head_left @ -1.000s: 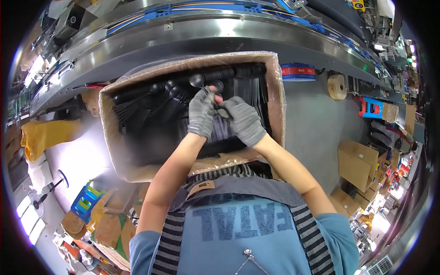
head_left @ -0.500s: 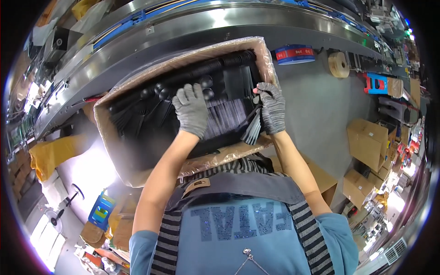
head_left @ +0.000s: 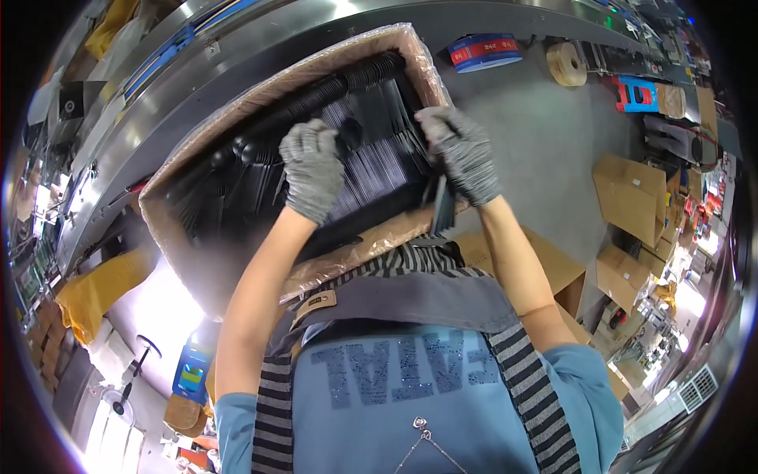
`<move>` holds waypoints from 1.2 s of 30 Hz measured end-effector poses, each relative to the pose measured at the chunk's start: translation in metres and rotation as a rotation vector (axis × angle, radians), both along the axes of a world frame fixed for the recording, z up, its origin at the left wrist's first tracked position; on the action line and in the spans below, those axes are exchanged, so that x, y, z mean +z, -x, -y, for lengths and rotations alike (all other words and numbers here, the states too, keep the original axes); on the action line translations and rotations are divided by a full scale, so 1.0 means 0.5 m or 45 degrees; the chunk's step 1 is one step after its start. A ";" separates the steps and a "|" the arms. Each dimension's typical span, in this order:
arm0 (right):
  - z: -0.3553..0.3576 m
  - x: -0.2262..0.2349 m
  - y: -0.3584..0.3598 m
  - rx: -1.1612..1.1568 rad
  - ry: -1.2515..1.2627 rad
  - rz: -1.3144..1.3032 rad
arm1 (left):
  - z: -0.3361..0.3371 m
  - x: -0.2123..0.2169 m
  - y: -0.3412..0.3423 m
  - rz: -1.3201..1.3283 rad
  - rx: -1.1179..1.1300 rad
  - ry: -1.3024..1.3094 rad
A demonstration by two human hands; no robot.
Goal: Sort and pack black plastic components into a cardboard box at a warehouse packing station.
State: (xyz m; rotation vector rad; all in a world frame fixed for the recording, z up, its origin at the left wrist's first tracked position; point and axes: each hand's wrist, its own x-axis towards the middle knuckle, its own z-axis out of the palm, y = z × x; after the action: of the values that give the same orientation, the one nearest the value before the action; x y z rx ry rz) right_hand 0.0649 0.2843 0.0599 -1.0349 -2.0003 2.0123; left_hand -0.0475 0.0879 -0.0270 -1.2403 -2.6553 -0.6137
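Observation:
A cardboard box (head_left: pixel 430 75) lined with clear film holds rows of black plastic cutlery (head_left: pixel 371 174), with round spoon bowls (head_left: pixel 247 150) showing left of the middle. Over those rows is my left hand (head_left: pixel 312 170) in a grey knit glove, its fingers curled in. What they hold, if anything, is hidden. At the box's right wall, my gloved right hand (head_left: pixel 462 154) is closed round a small bundle of black cutlery (head_left: pixel 444 209). The bundle's flat ends hang below the hand, blurred; its other ends are covered by the fingers.
A metal conveyor frame (head_left: pixel 276 31) runs behind the box. On the grey surface to the right are a blue-and-red tape roll (head_left: pixel 483 54) and a tan roll (head_left: pixel 566 65). Open cartons (head_left: pixel 630 197) stand farther right. Yellow cloth (head_left: pixel 99 292) hangs at the left.
My left hand's fingers have gone from spread to curled. My right hand has turned with its bundle, whose ends now hang straighter. The whole view has shifted, with the box higher and further left.

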 end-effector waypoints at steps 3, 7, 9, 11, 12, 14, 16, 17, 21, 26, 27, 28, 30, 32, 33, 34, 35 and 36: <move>0.077 -0.049 0.020 0.286 -0.736 -0.425 | -0.004 0.059 -0.070 0.912 -0.110 -0.083; 0.168 -0.044 0.031 0.441 -0.359 -0.314 | 0.074 0.047 -0.069 2.039 -0.137 -0.038; 0.192 -0.062 0.041 0.628 -0.605 -0.322 | 0.126 0.040 -0.071 2.060 -0.143 -0.043; 0.213 -0.081 0.042 0.666 -0.660 -0.256 | 0.142 0.062 -0.077 2.070 -0.122 -0.059; 0.214 -0.086 0.038 0.672 -0.654 -0.264 | 0.141 0.078 -0.085 2.083 -0.069 -0.234; 0.221 -0.083 0.033 0.678 -0.422 -0.217 | 0.145 0.128 -0.102 2.453 0.223 -0.583; 0.235 -0.074 0.025 0.625 -0.317 -0.250 | 0.165 0.090 -0.117 2.375 0.059 -0.373; 0.236 -0.056 0.027 0.669 -0.247 -0.182 | 0.164 0.079 -0.124 2.305 -0.093 -0.298; 0.205 -0.082 0.019 0.521 -0.262 -0.157 | 0.150 0.064 -0.116 1.398 -0.111 -0.084; 0.127 -0.124 0.036 0.116 0.105 -0.082 | 0.145 0.018 -0.036 0.633 0.216 0.158; 0.122 -0.124 0.040 0.212 0.155 -0.069 | 0.143 -0.007 -0.039 0.631 0.226 0.150; 0.117 -0.122 0.043 0.301 0.203 -0.053 | 0.132 -0.022 -0.040 0.416 0.171 0.319; 0.125 -0.117 0.049 0.293 0.231 -0.027 | 0.123 -0.050 -0.039 0.146 0.105 0.530; 0.125 -0.124 0.055 0.311 0.122 -0.011 | 0.123 -0.072 -0.032 0.180 0.136 0.524; 0.124 -0.123 0.057 0.315 0.119 -0.014 | 0.126 -0.082 -0.030 0.217 0.166 0.526; 0.123 -0.121 0.058 0.296 0.169 0.020 | 0.129 -0.086 -0.030 0.215 0.172 0.525; 0.123 -0.120 0.060 0.278 0.219 0.054 | 0.133 -0.089 -0.033 0.194 0.261 0.407; 0.127 -0.128 0.065 0.286 0.221 0.050 | 0.138 -0.092 -0.034 0.172 0.349 0.289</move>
State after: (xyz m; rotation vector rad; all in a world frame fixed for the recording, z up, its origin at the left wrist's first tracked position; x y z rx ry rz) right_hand 0.0324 0.2210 -0.0042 -0.9226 -2.0748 2.3332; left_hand -0.0304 0.0187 -0.0732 -0.8822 -3.0042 -0.3749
